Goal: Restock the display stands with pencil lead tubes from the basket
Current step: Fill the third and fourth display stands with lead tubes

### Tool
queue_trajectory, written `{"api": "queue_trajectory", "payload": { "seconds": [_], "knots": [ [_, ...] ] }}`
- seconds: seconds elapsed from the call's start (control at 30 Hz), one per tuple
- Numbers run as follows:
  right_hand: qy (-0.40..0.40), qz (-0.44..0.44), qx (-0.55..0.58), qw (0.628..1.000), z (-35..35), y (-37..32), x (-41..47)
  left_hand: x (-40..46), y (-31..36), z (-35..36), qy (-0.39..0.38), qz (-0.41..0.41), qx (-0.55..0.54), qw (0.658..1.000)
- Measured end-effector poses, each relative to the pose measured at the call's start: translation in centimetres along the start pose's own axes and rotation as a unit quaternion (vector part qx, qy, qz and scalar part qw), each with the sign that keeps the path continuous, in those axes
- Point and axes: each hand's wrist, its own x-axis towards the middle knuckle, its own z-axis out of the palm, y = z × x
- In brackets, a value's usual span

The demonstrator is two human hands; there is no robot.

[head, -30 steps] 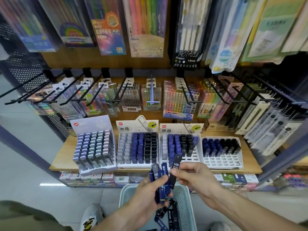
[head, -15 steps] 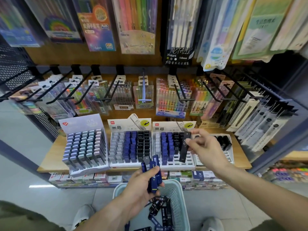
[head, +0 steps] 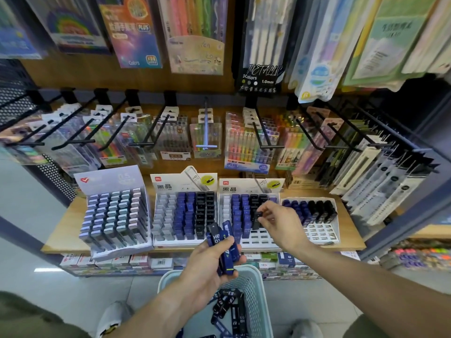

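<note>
1. Your right hand (head: 280, 222) pinches a black tube (head: 256, 219) over the third stand (head: 249, 215) on the shelf (head: 66, 230).
2. Your left hand (head: 210, 262) grips several blue tubes (head: 223, 242) above the basket (head: 256, 301), where more tubes lie.

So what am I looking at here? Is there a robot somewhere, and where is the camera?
There is no robot: a person is working with bare hands, and the single camera sits on their head, looking forward and down. On the wooden shelf stand four display stands, including the third stand, which the right hand reaches over while pinching one black tube of pencil leads. The left hand grips a small bunch of tubes, mostly blue. Below is a pale basket holding more tubes. Packs of pens hang on hooks above.
</note>
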Motion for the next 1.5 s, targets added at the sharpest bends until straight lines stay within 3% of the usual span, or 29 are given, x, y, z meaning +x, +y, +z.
{"api": "queue_trajectory", "payload": {
  "seconds": [0.6,1.17,1.3,1.4,1.5],
  "knots": [
    [0.024,0.011,-0.045,0.999,2.0,0.4,1.2,0.4,-0.1,0.7,0.005,0.005,-0.007,1.000],
    [-0.026,0.021,-0.021,0.999,1.3,1.4,0.2,0.7,-0.7,0.4,-0.006,0.011,0.027,1.000],
    [0.022,0.029,-0.025,0.999,0.2,0.6,-0.4,0.5,-0.7,0.5,-0.006,0.008,0.039,0.999],
    [0.062,0.052,0.072,0.994,-1.3,-2.2,-1.2,0.2,-0.8,0.7,-0.008,0.014,0.050,0.999],
    [-0.066,0.122,0.311,0.940,-2.7,-5.5,-2.6,0.2,-1.0,0.9,-0.019,0.024,0.061,0.998]
  ]
}}
